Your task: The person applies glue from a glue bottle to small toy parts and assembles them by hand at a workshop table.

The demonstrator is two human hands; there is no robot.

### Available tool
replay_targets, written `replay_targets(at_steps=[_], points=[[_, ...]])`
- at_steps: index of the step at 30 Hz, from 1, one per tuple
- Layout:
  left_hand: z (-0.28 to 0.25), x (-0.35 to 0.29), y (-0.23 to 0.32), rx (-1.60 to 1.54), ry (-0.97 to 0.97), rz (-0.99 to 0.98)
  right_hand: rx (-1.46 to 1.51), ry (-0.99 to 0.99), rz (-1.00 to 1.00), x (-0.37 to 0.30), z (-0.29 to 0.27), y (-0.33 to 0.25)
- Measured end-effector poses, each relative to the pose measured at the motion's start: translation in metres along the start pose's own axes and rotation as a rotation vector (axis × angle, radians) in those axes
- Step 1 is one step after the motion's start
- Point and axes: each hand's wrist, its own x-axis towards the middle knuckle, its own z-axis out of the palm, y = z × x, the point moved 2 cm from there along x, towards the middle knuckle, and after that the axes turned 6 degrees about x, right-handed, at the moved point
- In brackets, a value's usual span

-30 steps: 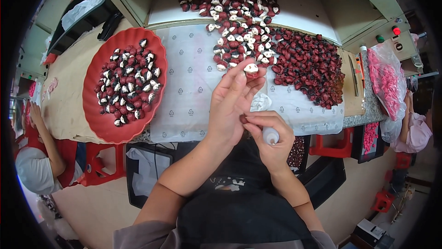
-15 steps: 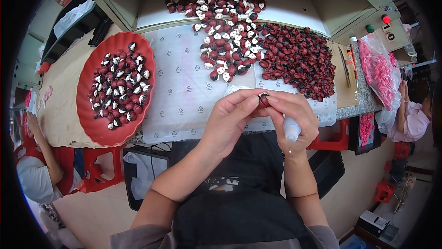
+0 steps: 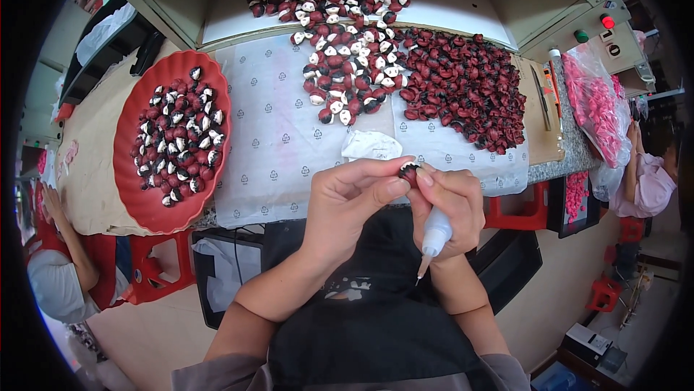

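Note:
Over the table's near edge, my left hand (image 3: 350,199) pinches a small dark red and black figurine piece (image 3: 410,173) between thumb and fingertips. A thin white part shows along its top. My right hand (image 3: 457,207) touches the same piece with its fingertips from the other side. Tucked in the right palm is a pale translucent squeeze bottle (image 3: 436,232), its needle tip pointing down toward me. Just beyond my hands lies a crumpled white lump (image 3: 370,145), perhaps cloth or clay. Farther off are a heap of dark red pieces (image 3: 466,87) and a heap of red-and-white pieces (image 3: 347,66).
A red scalloped tray (image 3: 129,167) of similar red, black and white pieces stands at the left. A box-like cabinet (image 3: 173,8) opens at the back. Tweezers (image 3: 541,98) and a bag of pink pieces (image 3: 598,109) lie right. Other people sit on both sides.
Both hands have moved slightly down and left with the piece. The squeeze bottle has swung so its needle shows more fully. The white lump behind the hands is now more visible.

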Motion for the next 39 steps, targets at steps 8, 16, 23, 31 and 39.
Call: replay_targets(at_steps=[8, 16, 23, 31, 39], points=[[-0.005, -0.001, 0.017, 0.878, 0.014, 0.594, 0.62, -0.035, 0.723, 0.0, -0.01, 0.003], [-0.006, -0.001, 0.015, 1.055, 0.023, 0.804, 0.653, -0.118, 0.864, -0.001, -0.011, 0.007], [-0.014, 0.0, 0.002, 0.457, -0.018, 0.275, 0.227, -0.153, 0.406, 0.005, -0.003, 0.004], [-0.017, 0.0, -0.005, -0.129, -0.135, -0.082, 0.08, -0.18, 0.296, 0.003, -0.005, -0.007], [-0.017, -0.007, 0.002, 0.034, -0.099, 0.025, 0.128, -0.18, 0.182, -0.003, 0.003, -0.004]])
